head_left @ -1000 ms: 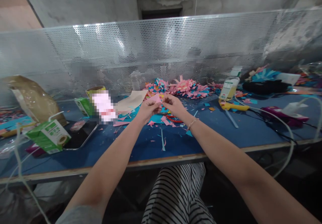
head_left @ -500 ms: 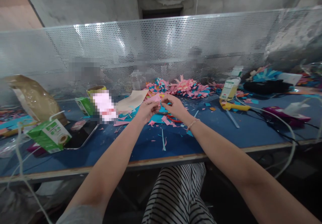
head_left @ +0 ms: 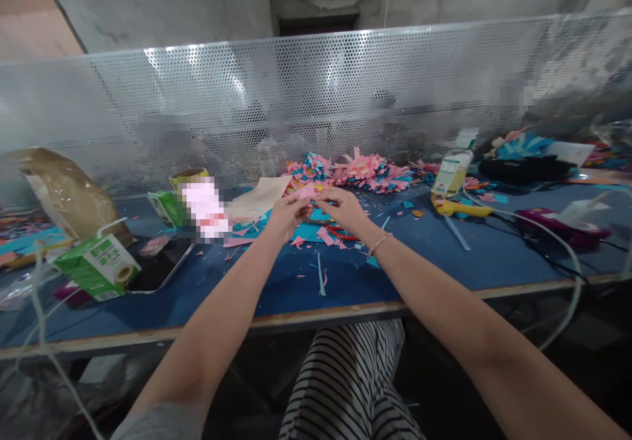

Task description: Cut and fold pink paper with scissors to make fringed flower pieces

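Both hands meet above the middle of the blue table (head_left: 276, 288). My left hand (head_left: 290, 215) is closed in a pinch on a small piece of pink paper (head_left: 307, 192). My right hand (head_left: 343, 208) is closed too, its fingertips pressed together at the paper's right edge; the fingers hide much of the contact. Beneath and around them lie blue and pink paper scraps (head_left: 324, 234) and red-handled scissors (head_left: 342, 232), partly covered. Behind the hands rest fringed pink-and-blue paper pompoms (head_left: 365, 166).
A glue gun (head_left: 461, 209) with a cable lies at right, by a bottle (head_left: 453, 170). At left are a lit phone (head_left: 205, 206), a green drink carton (head_left: 101, 265) with a straw and a dark tablet (head_left: 160, 269). A perforated metal screen (head_left: 306, 84) runs along the back.
The fingers of my right hand have shifted slightly left and flattened against the pink paper. Both arms stay nearly in place, and the things on the table have not moved.
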Tool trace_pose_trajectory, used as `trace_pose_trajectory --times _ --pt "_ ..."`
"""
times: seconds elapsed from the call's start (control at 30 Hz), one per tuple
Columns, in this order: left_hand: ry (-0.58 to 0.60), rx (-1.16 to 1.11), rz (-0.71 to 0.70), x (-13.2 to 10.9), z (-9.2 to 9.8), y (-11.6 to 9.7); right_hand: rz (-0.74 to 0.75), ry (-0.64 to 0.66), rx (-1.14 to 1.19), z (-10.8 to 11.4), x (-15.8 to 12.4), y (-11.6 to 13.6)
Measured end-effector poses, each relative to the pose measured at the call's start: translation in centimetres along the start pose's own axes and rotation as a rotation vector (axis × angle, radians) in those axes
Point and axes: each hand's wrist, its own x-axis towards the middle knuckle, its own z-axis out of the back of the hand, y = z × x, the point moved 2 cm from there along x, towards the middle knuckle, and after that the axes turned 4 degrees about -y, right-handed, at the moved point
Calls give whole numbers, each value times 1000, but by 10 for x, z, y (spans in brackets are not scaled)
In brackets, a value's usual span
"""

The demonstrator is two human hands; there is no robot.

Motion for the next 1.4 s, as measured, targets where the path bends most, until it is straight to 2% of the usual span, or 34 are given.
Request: trace_pose_trajectory --times 0.13,0.33,0.73,1.2,1.4 --pt "19 -14 -11 1 1 0 -17 -9 34 -1 1 -5" --pt "6 24 -23 4 3 2 -154 -35 170 -1 0 -10" --pt "40 68 -74 3 3 1 -188 -26 227 -1 1 -14" --pt "24 45 -28 1 1 0 -184 9 181 0 2 -4" --pt "14 55 -33 4 3 3 -251 24 236 -2 2 -12"
